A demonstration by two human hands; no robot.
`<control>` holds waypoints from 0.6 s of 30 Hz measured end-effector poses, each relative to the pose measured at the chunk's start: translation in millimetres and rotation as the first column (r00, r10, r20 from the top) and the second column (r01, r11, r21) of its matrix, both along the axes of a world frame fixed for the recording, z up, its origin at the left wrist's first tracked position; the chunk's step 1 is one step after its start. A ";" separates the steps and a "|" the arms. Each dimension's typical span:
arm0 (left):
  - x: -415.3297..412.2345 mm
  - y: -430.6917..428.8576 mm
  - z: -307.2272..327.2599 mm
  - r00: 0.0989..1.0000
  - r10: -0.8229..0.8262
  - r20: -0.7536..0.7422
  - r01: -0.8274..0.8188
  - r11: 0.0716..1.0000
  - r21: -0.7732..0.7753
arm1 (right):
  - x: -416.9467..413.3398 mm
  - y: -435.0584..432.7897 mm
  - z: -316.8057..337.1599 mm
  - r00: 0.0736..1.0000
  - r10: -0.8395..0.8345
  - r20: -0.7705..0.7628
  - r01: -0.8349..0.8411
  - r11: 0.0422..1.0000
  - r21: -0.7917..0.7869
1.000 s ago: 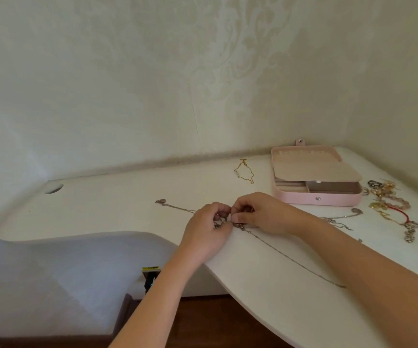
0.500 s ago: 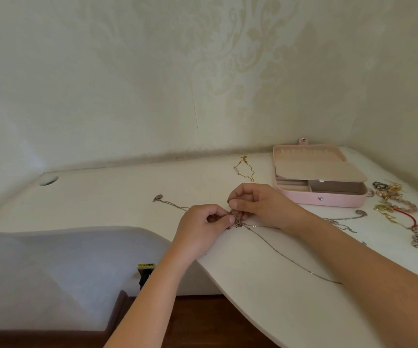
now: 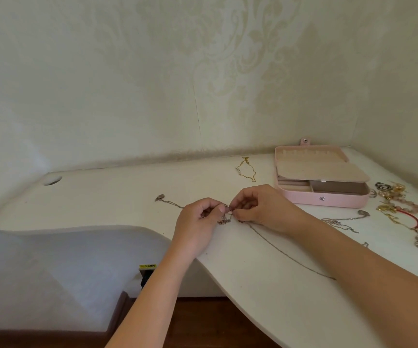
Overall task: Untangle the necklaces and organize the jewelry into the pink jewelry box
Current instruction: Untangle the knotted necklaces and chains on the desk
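Fingertips point(image 3: 221, 209) of both hands meet on the knot point(image 3: 225, 219). L hand point(image 3: 198, 223) pinches it w/ thumb and curled fingers, R hand point(image 3: 262, 208) pinches it from the 3 o'clock side. Both grip chain, nothing else held. It's over the front part of the table point(image 3: 102, 197); can't tell if it's lifted or resting.

From the knot, one thin chain point(image 3: 291, 257) trails to 4 o'clock across the table. Another strand runs to 10 o'clock and ends in a small pendant point(image 3: 159, 197). Your pink box point(image 3: 323, 199) sits open at 2 o'clock, well apart, so by my read you're early in the job.

To do this step well:
- Don't pull the ends, that'll likely tighten it.
- Hold the knot loose w/ L and tease one loop wider w/ R fingertips.
- Then feed the pendant end back thru.
- Leave slack on both tails, and lay it flat if you lose track of strands.
- Can't tell how many chains are in the knot, so check before tugging.

Farther out: gold chain point(image 3: 247, 169) at 12–1 o'clock, silver necklace point(image 3: 341, 222) at 3, mixed pile point(image 3: 399, 199) past it. Leave those till this one's free.
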State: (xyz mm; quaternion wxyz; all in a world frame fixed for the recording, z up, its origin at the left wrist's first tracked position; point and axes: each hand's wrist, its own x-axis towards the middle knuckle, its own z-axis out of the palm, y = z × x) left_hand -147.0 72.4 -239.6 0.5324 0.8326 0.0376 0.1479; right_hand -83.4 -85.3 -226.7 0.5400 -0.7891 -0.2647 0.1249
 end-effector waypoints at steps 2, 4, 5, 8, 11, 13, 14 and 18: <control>0.3 0.4 0.1 1.000 0.008 0.021 -0.007 1.000 -0.021 | 0.0 0.4 -1.0 1.000 -0.015 -0.014 0.015 0.999 0.030; 1.2 0.5 -0.2 0.999 0.021 0.029 -0.020 0.999 -0.030 | 0.6 0.2 -1.5 0.999 -0.023 -0.047 0.028 0.995 0.091; 1.7 0.1 -0.6 0.999 0.029 0.027 -0.028 0.999 -0.031 | 1.1 -0.3 -1.7 0.997 -0.024 -0.067 0.033 0.991 0.131; 3.8 -0.4 -1.2 0.998 0.050 0.028 -0.048 0.998 -0.051 | 1.8 -2.1 -3.5 0.994 -0.007 -0.107 0.030 0.977 0.213; 4.3 -1.3 -2.0 0.998 0.056 0.020 -0.055 0.997 -0.046 | 1.7 -1.4 -4.6 0.994 -0.036 -0.102 0.057 0.976 0.211; 4.4 -1.0 -2.6 0.999 0.045 0.009 -0.044 0.998 -0.051 | 1.6 -0.8 -4.3 0.994 -0.045 -0.104 0.068 0.972 0.227; 4.0 -0.7 -2.1 1.000 0.028 -0.002 -0.028 0.998 -0.058 | 1.4 -0.8 -4.2 0.994 -0.040 -0.099 0.062 0.971 0.232; 4.6 0.3 1.2 0.999 -0.030 -0.021 0.028 0.996 -0.087 | -1.7 -1.4 -3.0 0.999 -0.006 -0.053 0.017 0.974 0.226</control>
